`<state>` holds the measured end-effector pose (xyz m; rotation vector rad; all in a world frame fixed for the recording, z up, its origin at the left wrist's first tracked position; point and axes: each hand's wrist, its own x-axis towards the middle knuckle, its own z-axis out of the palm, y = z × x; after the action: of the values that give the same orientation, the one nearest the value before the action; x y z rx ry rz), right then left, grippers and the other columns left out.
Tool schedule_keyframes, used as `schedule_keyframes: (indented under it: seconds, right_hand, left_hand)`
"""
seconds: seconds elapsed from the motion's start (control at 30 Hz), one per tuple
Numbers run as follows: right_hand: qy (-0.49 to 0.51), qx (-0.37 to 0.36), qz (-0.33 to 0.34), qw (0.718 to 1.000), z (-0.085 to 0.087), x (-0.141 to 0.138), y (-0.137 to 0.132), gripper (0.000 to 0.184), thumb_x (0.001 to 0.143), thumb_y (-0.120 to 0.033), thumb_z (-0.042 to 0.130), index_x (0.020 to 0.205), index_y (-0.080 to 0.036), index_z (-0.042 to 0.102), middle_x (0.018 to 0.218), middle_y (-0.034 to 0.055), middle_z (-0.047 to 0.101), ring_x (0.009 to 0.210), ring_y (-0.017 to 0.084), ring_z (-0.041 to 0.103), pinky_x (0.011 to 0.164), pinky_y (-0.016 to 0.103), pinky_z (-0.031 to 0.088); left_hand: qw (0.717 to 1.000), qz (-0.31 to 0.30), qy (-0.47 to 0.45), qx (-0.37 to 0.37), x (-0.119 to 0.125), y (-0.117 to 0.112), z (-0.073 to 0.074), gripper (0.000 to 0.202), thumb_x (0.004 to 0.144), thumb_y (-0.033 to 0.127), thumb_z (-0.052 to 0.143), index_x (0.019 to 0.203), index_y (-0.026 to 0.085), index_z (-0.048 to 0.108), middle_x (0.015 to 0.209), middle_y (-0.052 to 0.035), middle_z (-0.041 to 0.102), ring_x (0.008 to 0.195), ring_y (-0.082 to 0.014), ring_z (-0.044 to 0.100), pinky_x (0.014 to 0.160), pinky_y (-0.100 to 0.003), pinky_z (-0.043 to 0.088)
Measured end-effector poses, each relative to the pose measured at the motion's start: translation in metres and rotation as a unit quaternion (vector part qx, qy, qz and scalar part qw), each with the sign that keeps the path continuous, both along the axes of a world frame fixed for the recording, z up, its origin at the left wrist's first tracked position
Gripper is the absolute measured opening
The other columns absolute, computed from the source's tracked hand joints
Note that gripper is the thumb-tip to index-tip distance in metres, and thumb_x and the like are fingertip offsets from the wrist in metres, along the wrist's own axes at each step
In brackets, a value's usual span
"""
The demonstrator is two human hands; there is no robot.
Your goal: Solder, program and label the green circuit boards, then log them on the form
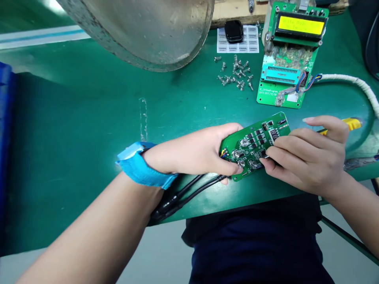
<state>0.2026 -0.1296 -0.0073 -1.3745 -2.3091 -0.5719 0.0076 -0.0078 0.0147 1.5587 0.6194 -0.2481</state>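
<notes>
A green circuit board (247, 146) with chips, coil springs and a small digit display is held over the bench, tilted up to the right. My left hand (207, 152) grips its left end, thumb near the springs; a blue strap (146, 165) circles that wrist. My right hand (308, 157) is closed at the board's right part, thumb and fingertips pinched by a small black chip (262, 153). Whatever sits between those fingertips is too hidden to name. Black cables (189, 193) run from the board's left end down to the bench edge.
Several loose springs (237, 73) lie near a label sheet (223, 45) with a black object (233, 31) on it. A programmer board (281, 79) with a lit yellow screen stands back right, its white-wrapped cable (346, 78) trailing right. A large metal pan (148, 31) overhangs the back.
</notes>
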Motion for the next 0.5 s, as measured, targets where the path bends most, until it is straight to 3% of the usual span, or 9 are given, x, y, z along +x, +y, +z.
schedule_keyframes:
  seconds: [0.5]
  right_hand:
    - [-0.009, 0.010, 0.009, 1.000, 0.0000, -0.0001, -0.0006, 0.009, 0.084, -0.033, 0.060, 0.080, -0.025, 0.061, 0.070, -0.0087, 0.065, 0.065, 0.010, 0.055, 0.088, 0.034, 0.039]
  left_hand:
    - [1.000, 0.000, -0.005, 0.010, -0.0009, 0.0002, -0.0002, 0.034, 0.069, 0.021, 0.071, 0.093, 0.022, 0.046, 0.071, 0.0074, 0.060, 0.059, -0.0110, 0.064, 0.048, -0.017, 0.050]
